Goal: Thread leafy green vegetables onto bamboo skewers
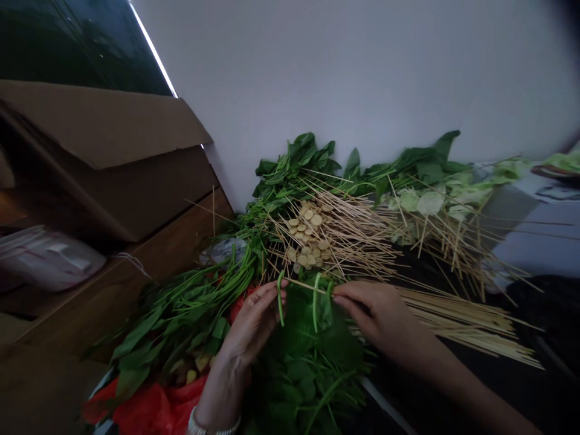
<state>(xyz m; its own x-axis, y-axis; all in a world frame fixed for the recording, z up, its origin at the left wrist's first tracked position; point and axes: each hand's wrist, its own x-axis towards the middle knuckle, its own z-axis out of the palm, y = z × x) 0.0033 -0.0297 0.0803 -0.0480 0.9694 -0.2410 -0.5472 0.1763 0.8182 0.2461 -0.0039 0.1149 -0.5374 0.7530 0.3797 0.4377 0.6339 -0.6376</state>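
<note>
A white wall (344, 72) fills the top of the view. To its left stands a large open cardboard box (104, 175), its flap raised, above a brown wooden board (122, 290). A dark tabletop (521, 374) spreads across the lower right. Heaps of leafy greens (181, 320), probably spinach, lie in a long band against the wall, and a red plastic bag (145, 408) sits under the heap at lower left. Pale green leaves (430, 202) lie at the right end of the band, with many wooden sticks poking out beneath them. A loose bundle of bamboo skewers (457, 320) rests on the tabletop at right. Near the middle, a small pile of round tan food slices (308, 235) lies on a fan of more sticks.

In the foreground, 2 bare hands work above the greens. The left hand (254, 320), with a bracelet (212, 428) at its wrist, pinches a bent green stem (316, 302) and 1 end of a thin bamboo skewer (308, 285). The right hand (376, 308) grips the skewer's other end between its fingertips. The skewer spans the gap between the hands, just above the leaves.
</note>
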